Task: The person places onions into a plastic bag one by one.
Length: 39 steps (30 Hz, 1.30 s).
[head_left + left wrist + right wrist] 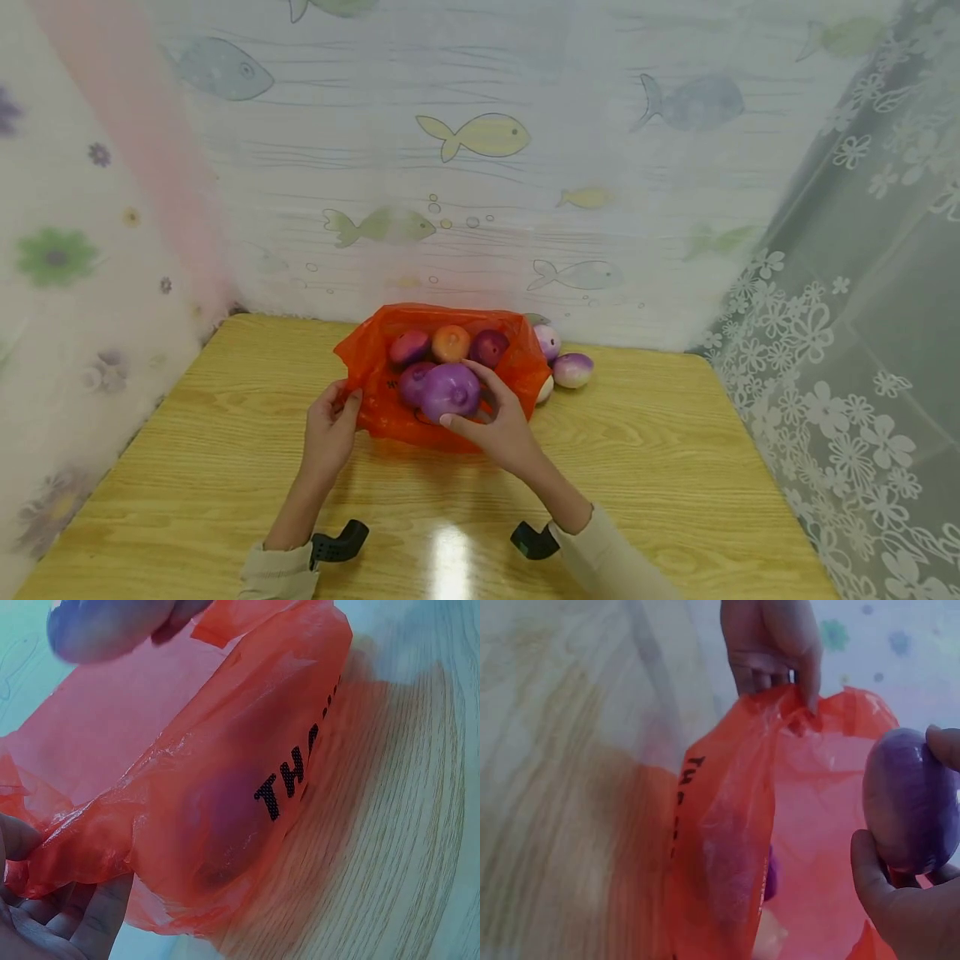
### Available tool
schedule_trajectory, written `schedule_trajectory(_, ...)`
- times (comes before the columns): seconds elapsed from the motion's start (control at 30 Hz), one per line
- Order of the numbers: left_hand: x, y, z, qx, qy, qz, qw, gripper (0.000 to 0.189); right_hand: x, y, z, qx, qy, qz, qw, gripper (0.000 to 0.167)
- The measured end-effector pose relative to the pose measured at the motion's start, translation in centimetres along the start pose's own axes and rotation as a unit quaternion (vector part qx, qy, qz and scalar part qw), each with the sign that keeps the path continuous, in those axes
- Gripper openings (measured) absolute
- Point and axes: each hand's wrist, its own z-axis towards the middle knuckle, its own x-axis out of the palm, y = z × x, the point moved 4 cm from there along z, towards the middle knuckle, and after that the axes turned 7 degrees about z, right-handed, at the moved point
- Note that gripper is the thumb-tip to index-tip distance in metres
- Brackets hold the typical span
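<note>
An orange-red plastic bag [378, 333] lies with its mouth open on the table. My left hand [330, 427] pinches the left edge of the bag between thumb and fingers. Over the bag's mouth, my right hand [508, 429] grips a glossy purple round vegetable [453, 393], pale on one side in the right wrist view; its exact kind is unclear. Inside the bag are an orange round item [451, 342], a pinkish-purple one [409, 347], a dark red-purple one [490, 347] and a purple one [412, 383] partly behind the held vegetable.
White-and-purple round vegetables, one of them [573, 371] fully visible, sit right of the bag on the wooden table [637, 475]. A fish-patterned curtain [480, 208] hangs behind the table's back edge. Dark devices [341, 542] are worn at both wrists.
</note>
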Motion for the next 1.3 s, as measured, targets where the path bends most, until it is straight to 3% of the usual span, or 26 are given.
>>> schedule_trajectory(0.53,0.1,0.0,0.0,-0.002,0.002,-0.003,1.0,0.033,1.6,-0.8,8.3,0.045,0.009,-0.133,0.9901,0.078)
schedule_trajectory(0.7,0.2,0.1,0.0,0.001,-0.001,-0.005,1.0,0.032,2.2,-1.4,10.5,0.024,0.014,-0.148,0.9886,0.074)
schedule_trajectory(0.87,0.2,0.1,0.0,0.003,-0.001,-0.005,1.0,0.032,2.5,-2.2,12.1,0.007,-0.003,-0.185,0.9826,0.063)
schedule_trajectory(1.0,0.2,-0.1,0.0,0.002,0.003,-0.005,1.0,0.033,2.7,-2.6,13.1,0.004,-0.013,-0.223,0.9747,0.063)
schedule_trajectory(1.3,0.2,-0.4,-0.1,0.003,0.003,-0.016,0.9999,0.033,2.7,-3.2,14.6,0.047,-0.018,-0.237,0.9702,0.069)
